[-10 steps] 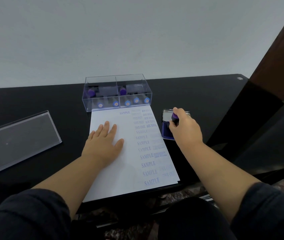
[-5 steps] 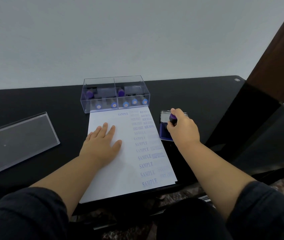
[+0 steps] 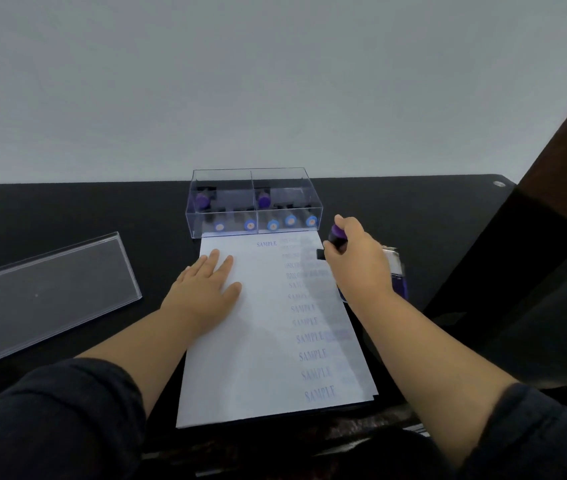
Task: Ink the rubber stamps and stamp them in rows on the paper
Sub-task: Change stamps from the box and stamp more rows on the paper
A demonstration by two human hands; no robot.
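Observation:
A white sheet of paper [image 3: 258, 341] lies on the black table, with blue "SAMPLE" prints and fainter prints in columns down its right part. My left hand [image 3: 202, 289] rests flat on the sheet's upper left. My right hand [image 3: 358, 261] grips a purple-handled rubber stamp [image 3: 336, 237] above the paper's upper right edge. The blue ink pad [image 3: 398, 275] lies open just right of the paper, partly hidden behind my right hand.
A clear plastic box [image 3: 254, 202] holding several more purple and blue stamps stands at the paper's top edge. Its clear lid [image 3: 43, 299] lies on the table [image 3: 67, 209] to the left. A dark wooden post [image 3: 559, 174] rises at the right.
My right hand has lifted the stamp off the ink pad and moved it left, over the paper's upper right edge. My left hand has stayed flat on the paper.

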